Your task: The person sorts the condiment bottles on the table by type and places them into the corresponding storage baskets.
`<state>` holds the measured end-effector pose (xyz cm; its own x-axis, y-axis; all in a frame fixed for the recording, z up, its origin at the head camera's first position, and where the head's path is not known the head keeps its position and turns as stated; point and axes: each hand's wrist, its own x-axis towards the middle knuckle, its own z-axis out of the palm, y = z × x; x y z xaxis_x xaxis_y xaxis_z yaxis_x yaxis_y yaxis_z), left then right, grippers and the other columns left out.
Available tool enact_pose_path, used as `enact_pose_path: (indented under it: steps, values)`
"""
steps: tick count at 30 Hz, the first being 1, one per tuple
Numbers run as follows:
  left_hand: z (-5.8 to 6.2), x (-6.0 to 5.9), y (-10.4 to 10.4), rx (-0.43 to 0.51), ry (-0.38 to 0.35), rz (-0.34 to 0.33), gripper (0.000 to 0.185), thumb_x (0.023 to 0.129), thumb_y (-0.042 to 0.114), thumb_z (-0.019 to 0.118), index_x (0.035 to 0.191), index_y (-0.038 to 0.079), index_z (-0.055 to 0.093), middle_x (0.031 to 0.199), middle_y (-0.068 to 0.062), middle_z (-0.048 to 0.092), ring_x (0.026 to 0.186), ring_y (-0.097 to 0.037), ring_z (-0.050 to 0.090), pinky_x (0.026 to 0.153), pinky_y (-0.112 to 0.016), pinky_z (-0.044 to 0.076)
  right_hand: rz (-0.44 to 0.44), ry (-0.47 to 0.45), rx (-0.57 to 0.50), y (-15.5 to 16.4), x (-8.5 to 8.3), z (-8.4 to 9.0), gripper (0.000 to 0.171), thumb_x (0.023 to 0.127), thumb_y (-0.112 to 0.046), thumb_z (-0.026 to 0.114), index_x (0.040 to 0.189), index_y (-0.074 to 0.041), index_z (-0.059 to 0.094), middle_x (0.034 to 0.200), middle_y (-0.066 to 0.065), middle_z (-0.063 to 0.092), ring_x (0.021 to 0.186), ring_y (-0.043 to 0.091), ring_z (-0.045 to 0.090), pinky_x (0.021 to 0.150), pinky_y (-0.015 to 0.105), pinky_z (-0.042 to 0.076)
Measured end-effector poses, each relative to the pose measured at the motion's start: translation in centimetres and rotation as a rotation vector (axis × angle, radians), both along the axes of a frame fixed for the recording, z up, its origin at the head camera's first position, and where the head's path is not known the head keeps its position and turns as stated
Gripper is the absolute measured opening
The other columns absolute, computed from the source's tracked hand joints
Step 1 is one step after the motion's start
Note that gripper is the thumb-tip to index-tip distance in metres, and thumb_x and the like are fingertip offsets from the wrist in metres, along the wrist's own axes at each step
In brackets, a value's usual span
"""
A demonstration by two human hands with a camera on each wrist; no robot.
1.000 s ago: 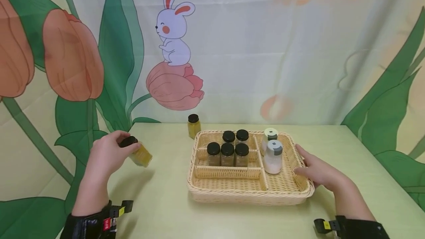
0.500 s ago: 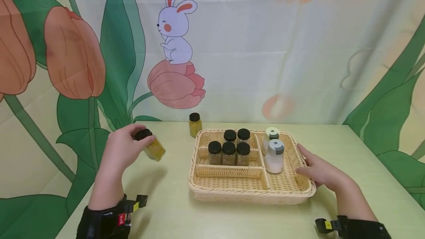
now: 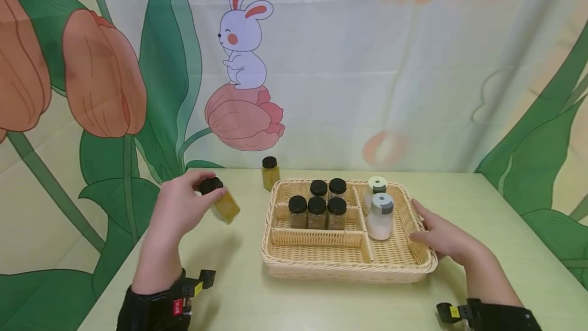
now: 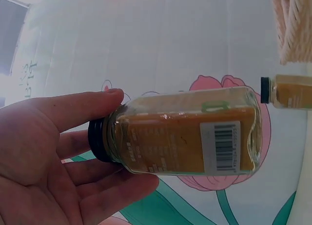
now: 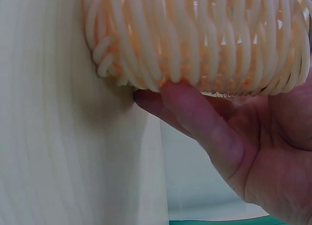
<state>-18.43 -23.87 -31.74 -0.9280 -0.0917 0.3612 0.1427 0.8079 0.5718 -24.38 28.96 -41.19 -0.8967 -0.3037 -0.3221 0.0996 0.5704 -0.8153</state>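
My left hand (image 3: 184,206) grips a tilted glass jar of yellow powder (image 3: 222,202) by its black lid, above the table left of the wicker basket (image 3: 317,264). Seen from the left wrist, the jar (image 4: 190,132) lies sideways in my fingers with its barcode label showing. My right hand (image 3: 441,236) rests against the basket's right rim; in the right wrist view its fingers (image 5: 195,112) touch the woven wall (image 5: 195,39). Several black-lidded jars (image 3: 317,211) stand in the basket's back left compartment. Two white shakers (image 3: 378,213) stand in its right compartment.
Another yellow jar (image 3: 270,171) stands alone on the green table (image 3: 285,300) behind the basket's left corner, close to the printed backdrop. The basket's front compartments hold nothing. The table edge runs just left of my left arm.
My left hand has carried the yellow jar to the right, closer to the basket. The right hand has stayed on the basket's rim.
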Motion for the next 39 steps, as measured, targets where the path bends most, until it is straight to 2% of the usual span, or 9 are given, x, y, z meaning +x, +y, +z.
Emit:
enact_pose_path:
  steps: [10, 16, 23, 29, 39]
  values:
    - [0.1, 0.0, 2.1, 0.02, 0.032, -0.09, 0.034, 0.089, 0.023, 0.081, 0.12, 0.012, 0.073, 0.105, -0.007, 0.071, 0.096, -0.028, 0.058, 0.067, -0.038, 0.05, 0.001, 0.0, 0.002, 0.1, 0.0, 0.0, 0.094, 0.1, -0.011, 0.058, 0.162, -0.014, -0.013, 0.152, 0.048, 0.014, 0.078, 0.03, 0.069, 0.059, 0.05, 0.058]
    - [0.1, -0.1, 3.6, 0.064, -0.006, -0.132, 0.042, 0.087, 0.024, 0.083, 0.125, 0.012, 0.07, 0.111, -0.008, 0.071, 0.103, -0.029, 0.06, 0.072, -0.039, 0.056, 0.003, 0.013, 0.006, 0.0, 0.0, 0.0, 0.095, 0.099, -0.01, 0.059, 0.162, -0.013, -0.012, 0.151, 0.047, 0.019, 0.074, 0.03, 0.069, 0.056, 0.049, 0.057]
    - [-0.2, -0.3, 5.4, 0.077, -0.017, -0.221, 0.035, 0.084, 0.022, 0.086, 0.115, 0.011, 0.072, 0.103, -0.002, 0.07, 0.099, -0.025, 0.062, 0.073, -0.038, 0.057, 0.001, 0.008, 0.01, 0.1, -0.1, -0.3, 0.094, 0.1, -0.011, 0.059, 0.162, -0.014, -0.012, 0.15, 0.047, 0.02, 0.074, 0.03, 0.068, 0.056, 0.049, 0.057]
    - [0.1, -0.1, 6.6, 0.101, -0.044, -0.277, 0.033, 0.085, 0.02, 0.085, 0.115, 0.012, 0.072, 0.105, 0.0, 0.071, 0.097, -0.02, 0.066, 0.079, -0.041, 0.058, -0.003, 0.006, 0.01, 0.0, -0.1, -0.4, 0.095, 0.099, -0.011, 0.059, 0.163, -0.014, -0.011, 0.149, 0.045, 0.024, 0.073, 0.03, 0.068, 0.056, 0.049, 0.057]
    - [0.0, -0.3, 8.3, 0.128, -0.073, -0.359, 0.032, 0.085, 0.019, 0.085, 0.114, 0.015, 0.072, 0.106, 0.004, 0.07, 0.094, -0.015, 0.065, 0.08, -0.04, 0.058, 0.0, 0.017, 0.021, 0.1, -0.1, -0.5, 0.095, 0.099, -0.012, 0.06, 0.163, -0.013, -0.01, 0.149, 0.045, 0.025, 0.072, 0.029, 0.067, 0.055, 0.048, 0.056]
